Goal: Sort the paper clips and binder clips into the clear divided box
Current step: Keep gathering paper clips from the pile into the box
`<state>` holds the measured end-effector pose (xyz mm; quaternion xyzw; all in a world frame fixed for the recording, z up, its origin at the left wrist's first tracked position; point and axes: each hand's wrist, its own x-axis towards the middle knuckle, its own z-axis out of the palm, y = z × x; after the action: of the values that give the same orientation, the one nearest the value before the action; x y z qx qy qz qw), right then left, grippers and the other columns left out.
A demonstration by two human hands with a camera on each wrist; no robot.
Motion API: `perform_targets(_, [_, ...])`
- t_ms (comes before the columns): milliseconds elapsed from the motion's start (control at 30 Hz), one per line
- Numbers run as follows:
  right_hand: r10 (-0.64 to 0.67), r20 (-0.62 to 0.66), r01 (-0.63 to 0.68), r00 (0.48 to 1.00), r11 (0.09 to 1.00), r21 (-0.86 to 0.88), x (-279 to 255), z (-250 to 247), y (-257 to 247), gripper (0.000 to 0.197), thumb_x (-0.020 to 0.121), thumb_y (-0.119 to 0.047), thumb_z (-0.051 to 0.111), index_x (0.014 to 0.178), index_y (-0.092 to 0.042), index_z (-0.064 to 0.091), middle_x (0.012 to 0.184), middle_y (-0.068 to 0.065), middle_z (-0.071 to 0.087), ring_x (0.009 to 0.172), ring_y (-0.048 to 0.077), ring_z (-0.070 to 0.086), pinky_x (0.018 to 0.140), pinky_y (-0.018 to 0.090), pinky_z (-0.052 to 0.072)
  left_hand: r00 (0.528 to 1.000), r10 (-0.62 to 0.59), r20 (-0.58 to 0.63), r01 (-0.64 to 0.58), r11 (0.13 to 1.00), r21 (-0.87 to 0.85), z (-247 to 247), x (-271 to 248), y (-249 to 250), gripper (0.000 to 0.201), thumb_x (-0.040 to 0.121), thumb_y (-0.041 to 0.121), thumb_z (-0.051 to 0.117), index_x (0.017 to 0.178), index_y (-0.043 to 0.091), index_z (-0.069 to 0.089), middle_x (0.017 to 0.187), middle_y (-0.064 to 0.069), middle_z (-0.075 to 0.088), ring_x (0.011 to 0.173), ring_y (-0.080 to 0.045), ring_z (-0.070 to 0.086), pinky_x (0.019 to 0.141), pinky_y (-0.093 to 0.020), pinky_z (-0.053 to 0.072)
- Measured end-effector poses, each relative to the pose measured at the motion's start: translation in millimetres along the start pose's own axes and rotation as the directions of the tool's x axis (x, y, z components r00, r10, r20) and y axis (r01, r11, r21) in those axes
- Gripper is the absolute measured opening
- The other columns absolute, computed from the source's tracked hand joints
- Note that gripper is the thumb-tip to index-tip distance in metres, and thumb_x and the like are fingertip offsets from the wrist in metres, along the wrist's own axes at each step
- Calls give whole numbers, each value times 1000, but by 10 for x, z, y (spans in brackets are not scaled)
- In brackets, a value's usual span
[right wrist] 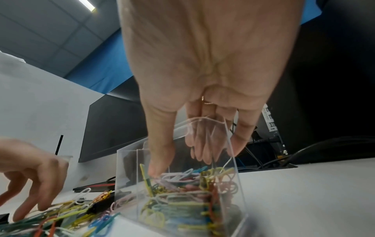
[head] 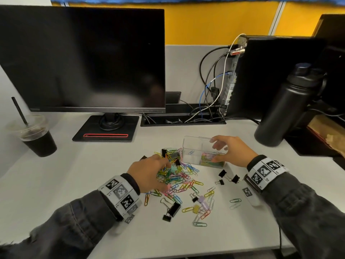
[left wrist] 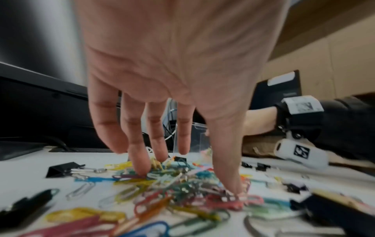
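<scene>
white desk [head: 93,165] w/ monitor [head: 82,58], yellow partition [head: 214,21]; left hand [head: 149,172] spread on paper clips [head: 179,178], right hand [head: 233,150] grips clear box [head: 194,146].

A large black flat monitor [head: 82,58] with a dark screen stands on its square black base [head: 106,129] at the far left of the pale grey surface [head: 56,184]. Left of it sits a clear plastic cup of dark drink [head: 38,139] with a black straw. At the far right a tall matte black metal bottle [head: 283,107] stands before a black computer tower [head: 270,71] with a tangle of cables [head: 211,90].

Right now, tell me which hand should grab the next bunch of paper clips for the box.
Left. The left hand already has its fingertips in the paper clip pile, while the right hand grips the clear divided box, steadying it.
</scene>
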<state>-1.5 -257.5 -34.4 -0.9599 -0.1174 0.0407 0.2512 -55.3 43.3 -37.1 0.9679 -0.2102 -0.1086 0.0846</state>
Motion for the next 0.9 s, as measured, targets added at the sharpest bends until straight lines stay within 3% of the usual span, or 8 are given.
perform_targets(100, [-9,-11,10,1000,999,45,-2,17,37,56,71,-23,83,120,-26,56,103,-7,65,92,5,59,77,16,45,999,9,37,-12,997,81,74,40,78,60,70,53,72,120,34,47,114,7,45,100,-18,52,78,-34,48])
perform_targets(200, [-12,-37,15,999,997,79,-25,50,68,57,70,-22,83,121,-26,57,103,-7,64,93,7,59,75,13,44,1000,30,8,-30,999,37,97,75,59,45,75,39,74,114,27,55,112,6,53,91,-14,53,78,-30,49])
perform_targets(367, [-11,-51,15,999,996,89,-50,62,58,56,71,-21,82,121,-25,57,102,-7,63,93,8,58,74,12,43,996,35,-78,-42,995,-90,77,98,3,24,79,16,71,102,19,65,93,4,67,68,-3,50,68,-16,43])
perform_targets(467, [-6,-59,12,998,994,108,-46,65,66,56,70,-21,83,119,-26,57,102,-6,64,93,8,58,77,16,44,992,13,-127,-30,991,-132,51,102,-48,21,78,7,65,96,18,68,76,6,69,57,6,48,71,-20,49])
perform_targets(567, [-3,-59,10,998,993,119,-48,64,66,55,70,-20,83,119,-26,58,101,-7,64,92,8,58,76,15,43,985,-10,-170,-22,982,-186,20,90,-88,16,76,7,64,87,17,70,68,11,64,57,3,52,74,-27,54])
perform_targets(700, [1,-53,6,999,991,132,-52,57,55,54,70,-20,83,118,-26,58,102,-6,64,93,9,58,81,21,47,978,-30,-204,-22,968,-250,-65,77,-147,13,77,7,69,83,18,69,70,10,65,63,-9,61,64,-14,46])
perform_targets(800, [-1,-53,8,999,991,132,-41,57,53,54,71,-20,82,119,-26,57,103,-6,64,94,10,59,83,23,48,993,-23,-117,2,985,-175,-85,69,-202,14,76,11,73,81,23,66,72,11,66,63,-5,58,60,-12,42])
perform_targets(900, [-3,-55,10,999,992,126,-32,63,61,55,71,-21,82,120,-26,57,103,-6,64,94,10,59,81,21,47,998,-65,-13,63,991,-117,-24,53,-231,27,72,30,79,93,24,64,89,9,63,67,-1,52,62,-15,42])
